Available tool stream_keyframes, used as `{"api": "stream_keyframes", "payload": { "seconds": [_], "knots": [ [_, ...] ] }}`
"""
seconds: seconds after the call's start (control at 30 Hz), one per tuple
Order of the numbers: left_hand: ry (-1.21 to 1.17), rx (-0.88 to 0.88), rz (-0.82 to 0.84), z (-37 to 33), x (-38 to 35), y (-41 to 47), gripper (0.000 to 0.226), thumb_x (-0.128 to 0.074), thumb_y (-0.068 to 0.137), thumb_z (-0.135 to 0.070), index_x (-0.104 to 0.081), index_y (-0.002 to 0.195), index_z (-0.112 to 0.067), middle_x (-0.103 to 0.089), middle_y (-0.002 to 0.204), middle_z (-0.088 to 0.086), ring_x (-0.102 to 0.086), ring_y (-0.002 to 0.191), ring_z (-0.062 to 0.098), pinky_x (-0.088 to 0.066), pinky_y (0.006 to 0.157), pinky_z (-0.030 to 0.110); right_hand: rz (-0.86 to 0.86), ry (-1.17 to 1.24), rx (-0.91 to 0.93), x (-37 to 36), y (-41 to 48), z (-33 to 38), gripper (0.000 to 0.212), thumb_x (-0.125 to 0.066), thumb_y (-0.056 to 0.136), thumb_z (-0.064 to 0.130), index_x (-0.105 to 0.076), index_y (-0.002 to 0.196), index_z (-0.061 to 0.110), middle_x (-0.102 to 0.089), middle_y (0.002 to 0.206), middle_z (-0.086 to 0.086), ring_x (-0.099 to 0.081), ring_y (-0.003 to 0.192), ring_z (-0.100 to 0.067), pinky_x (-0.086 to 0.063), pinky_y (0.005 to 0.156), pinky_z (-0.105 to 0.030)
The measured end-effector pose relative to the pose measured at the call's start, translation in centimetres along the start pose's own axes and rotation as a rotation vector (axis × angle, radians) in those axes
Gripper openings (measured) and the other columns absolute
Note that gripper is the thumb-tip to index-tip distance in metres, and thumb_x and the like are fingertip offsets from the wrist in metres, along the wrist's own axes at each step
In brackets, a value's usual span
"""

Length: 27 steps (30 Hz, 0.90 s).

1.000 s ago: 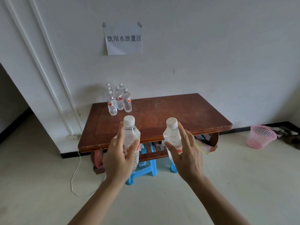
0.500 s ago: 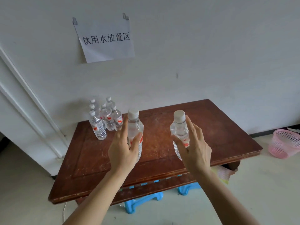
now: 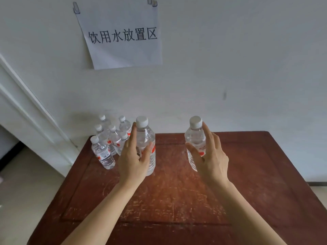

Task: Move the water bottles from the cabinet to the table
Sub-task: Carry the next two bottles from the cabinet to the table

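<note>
Head view.

- Left hand [image 3: 134,161]: thumb and fingers wrapped round the left-hand bottle [image 3: 146,137], upright, white cap on.
- Right hand [image 3: 210,160]: gripped the right-hand bottle [image 3: 194,137] the same way, upright and capped.
- Table [image 3: 177,200]: dark wood, scuffed, under both hands. Whether either held bottle's base touched it could not be told.
- Standing bottles [image 3: 103,152]: six caps counted, grouped on the table's far corner, just left of the left hand.
- Paper sign [image 3: 122,36]: on the wall above and beyond the hands.
- Cabinet: not in view.

Progress, as judged: six delivered, two at the table but not yet released. What remained in the cabinet could not be told.
</note>
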<state>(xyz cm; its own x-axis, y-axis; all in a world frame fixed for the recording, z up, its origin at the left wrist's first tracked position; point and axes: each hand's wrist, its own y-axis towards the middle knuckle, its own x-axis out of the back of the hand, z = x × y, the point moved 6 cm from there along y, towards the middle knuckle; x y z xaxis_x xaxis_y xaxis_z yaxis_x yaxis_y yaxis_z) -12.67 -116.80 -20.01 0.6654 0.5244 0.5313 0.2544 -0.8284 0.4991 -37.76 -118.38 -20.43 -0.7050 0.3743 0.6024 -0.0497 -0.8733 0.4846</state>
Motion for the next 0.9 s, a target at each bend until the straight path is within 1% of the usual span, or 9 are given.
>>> {"api": "stream_keyframes", "payload": {
  "seconds": [0.07, 0.17, 0.27, 0.33, 0.43, 0.53, 0.67, 0.8, 0.9],
  "knots": [
    [-0.033, 0.061, 0.020, 1.9, -1.6, 1.8, 0.077, -0.059, 0.094, -0.058, -0.015, 0.157, -0.048, -0.065, 0.105, 0.030, -0.066, 0.074, 0.027, -0.044, 0.054, 0.027, 0.034, -0.009, -0.011, -2.7, 1.7, -0.8, 0.072, -0.064, 0.097, 0.046, -0.019, 0.154, 0.045, -0.052, 0.141, -0.004, -0.069, 0.075, -0.023, -0.040, 0.061, -0.030],
    [-0.102, 0.111, 0.054, 4.7, -3.5, 4.1, 0.079, -0.064, 0.093, -0.051, -0.020, 0.158, -0.040, -0.062, 0.075, 0.009, -0.047, 0.052, 0.006, -0.036, 0.053, 0.020, 0.068, -0.008, -0.066, -5.9, 3.5, -1.4, 0.074, -0.069, 0.095, 0.042, -0.022, 0.152, 0.044, -0.053, 0.139, -0.001, -0.070, 0.085, -0.024, -0.041, 0.063, -0.031],
    [-0.183, 0.169, 0.105, 8.1, -5.9, 7.5, 0.078, -0.067, 0.093, -0.048, -0.023, 0.158, -0.038, -0.068, 0.111, -0.008, -0.059, 0.083, -0.001, -0.055, 0.076, 0.035, 0.081, 0.008, -0.137, -9.1, 6.1, -1.8, 0.073, -0.069, 0.093, 0.048, -0.028, 0.153, 0.037, -0.052, 0.143, 0.001, -0.067, 0.105, -0.027, -0.048, 0.071, -0.036],
    [-0.241, 0.205, 0.124, 10.1, -7.6, 9.3, 0.077, -0.067, 0.093, -0.048, -0.025, 0.157, -0.039, -0.061, 0.122, -0.018, -0.061, 0.097, 0.003, -0.056, 0.089, 0.041, 0.080, 0.041, -0.174, -11.2, 7.8, -2.1, 0.074, -0.069, 0.092, 0.051, -0.031, 0.153, 0.033, -0.050, 0.147, 0.002, -0.064, 0.114, -0.027, -0.053, 0.078, -0.041],
    [-0.264, 0.243, 0.150, 12.8, -10.3, 11.6, 0.075, -0.068, 0.092, -0.047, -0.028, 0.155, -0.035, -0.059, 0.132, -0.002, -0.060, 0.100, 0.015, -0.051, 0.084, 0.028, 0.092, 0.078, -0.199, -14.6, 9.7, -2.8, 0.074, -0.072, 0.091, 0.047, -0.033, 0.151, 0.027, -0.049, 0.148, 0.001, -0.059, 0.119, -0.025, -0.051, 0.081, -0.040],
    [-0.268, 0.283, 0.171, 15.2, -12.8, 13.0, 0.073, -0.069, 0.093, -0.042, -0.032, 0.153, -0.025, -0.053, 0.140, -0.003, -0.059, 0.097, 0.017, -0.049, 0.083, 0.027, 0.156, 0.096, -0.186, -18.2, 11.1, -3.8, 0.072, -0.073, 0.092, 0.036, -0.035, 0.149, 0.015, -0.048, 0.144, -0.005, -0.055, 0.120, -0.024, -0.044, 0.084, -0.035],
    [-0.277, 0.354, 0.191, 18.3, -15.7, 14.3, 0.067, -0.071, 0.094, -0.029, -0.035, 0.147, -0.013, -0.053, 0.135, 0.000, -0.056, 0.086, -0.010, -0.043, 0.076, 0.007, 0.262, 0.139, -0.243, -23.8, 12.9, -6.7, 0.072, -0.074, 0.092, 0.033, -0.031, 0.147, 0.013, -0.045, 0.143, -0.011, -0.053, 0.122, -0.027, -0.045, 0.091, -0.039],
    [-0.262, 0.386, 0.176, 20.7, -17.8, 14.2, 0.067, -0.072, 0.093, -0.026, -0.033, 0.146, -0.011, -0.047, 0.132, -0.004, -0.055, 0.117, 0.018, -0.045, 0.095, 0.026, 0.270, 0.223, -0.335, -28.1, 13.9, -9.0, 0.076, -0.077, 0.090, 0.030, -0.028, 0.144, 0.010, -0.044, 0.141, -0.014, -0.052, 0.124, -0.030, -0.041, 0.091, -0.034],
    [-0.237, 0.402, 0.154, 21.5, -18.7, 13.7, 0.067, -0.070, 0.094, -0.023, -0.031, 0.146, -0.009, -0.046, 0.135, 0.000, -0.050, 0.119, 0.016, -0.038, 0.090, 0.008, 0.285, 0.267, -0.304, -29.8, 14.2, -9.1, 0.074, -0.077, 0.090, 0.030, -0.030, 0.144, 0.008, -0.044, 0.141, -0.013, -0.050, 0.121, -0.021, -0.040, 0.091, -0.030]
  ]
}}
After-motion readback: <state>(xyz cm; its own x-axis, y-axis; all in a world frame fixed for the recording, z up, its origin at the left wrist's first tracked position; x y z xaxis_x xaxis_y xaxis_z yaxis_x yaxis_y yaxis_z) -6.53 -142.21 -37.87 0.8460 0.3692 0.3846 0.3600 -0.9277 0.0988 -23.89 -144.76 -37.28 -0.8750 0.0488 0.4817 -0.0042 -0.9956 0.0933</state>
